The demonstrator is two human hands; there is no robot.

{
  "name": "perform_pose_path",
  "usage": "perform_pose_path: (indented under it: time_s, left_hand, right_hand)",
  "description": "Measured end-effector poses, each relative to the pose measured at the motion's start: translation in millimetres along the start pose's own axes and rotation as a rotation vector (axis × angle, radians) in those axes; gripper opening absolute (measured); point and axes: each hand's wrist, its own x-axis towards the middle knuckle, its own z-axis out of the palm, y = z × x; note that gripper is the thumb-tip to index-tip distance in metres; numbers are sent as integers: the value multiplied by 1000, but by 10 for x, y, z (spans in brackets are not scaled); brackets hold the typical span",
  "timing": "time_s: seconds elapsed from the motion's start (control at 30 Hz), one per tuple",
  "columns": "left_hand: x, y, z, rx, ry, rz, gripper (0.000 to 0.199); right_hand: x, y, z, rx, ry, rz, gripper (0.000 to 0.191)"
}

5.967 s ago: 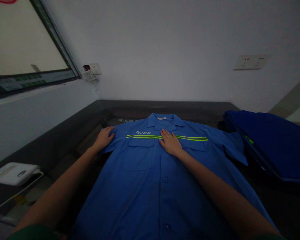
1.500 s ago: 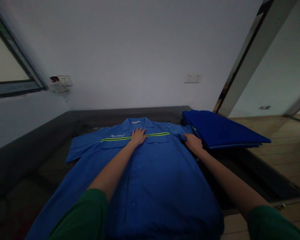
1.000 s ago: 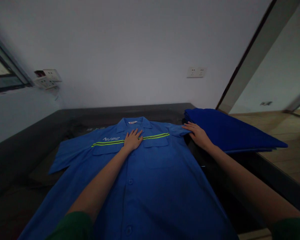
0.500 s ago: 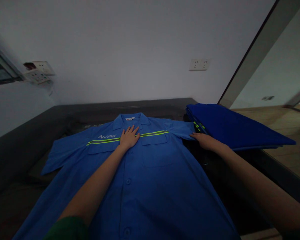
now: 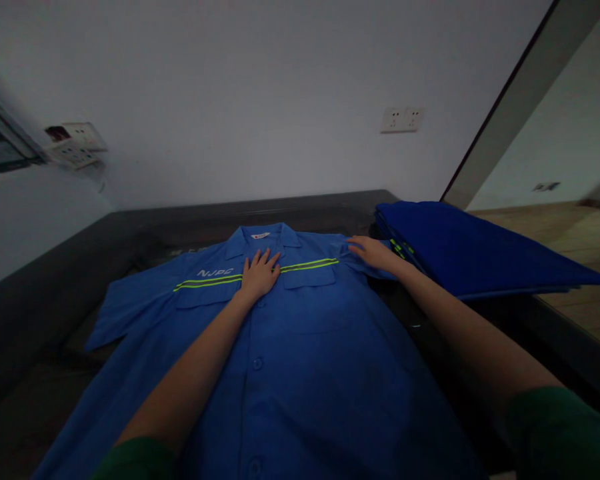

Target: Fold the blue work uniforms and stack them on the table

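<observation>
A blue short-sleeved work shirt (image 5: 320, 360) lies spread front side up, its collar away from me, with yellow-green stripes and white letters across the chest. My left hand (image 5: 260, 273) rests flat on the upper chest just below the collar, fingers spread. Over at the shirt's right-hand sleeve, near the shoulder seam, my right hand (image 5: 373, 253) lies on the cloth with its fingers stretched out. Part of that sleeve is hidden beneath my right hand and forearm.
A folded stack of darker blue garments (image 5: 480, 250) sits at the right, partly over the table's edge. The dark table (image 5: 330, 207) has a raised rim against the wall. Wall sockets (image 5: 403, 120) are above it, and a wooden floor (image 5: 570, 233) shows at right.
My right hand has moved left from the sleeve's outer end to near the shoulder, and its fingers have opened out. My left hand has stayed on the chest.
</observation>
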Motion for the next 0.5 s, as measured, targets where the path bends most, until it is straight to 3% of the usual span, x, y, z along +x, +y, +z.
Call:
perform_pose_path:
  time_s: [0.1,0.23,0.37,0.5]
  left_hand:
    - [14,-11,-1,-15,-45,-13,50]
    - [21,-5,-19,-19,-57,-23,51]
    - [1,5,-20,-29,-57,-31,51]
    - [19,-5,-38,-78,-66,-47,51]
  right_hand:
    - [165,67,275,-12,-93,-54,44]
    - [184,317,501,-107,-182,119,54]
    - [79,502,515,-169,-170,238,57]
    - [113,427,344,-207,-189,269,55]
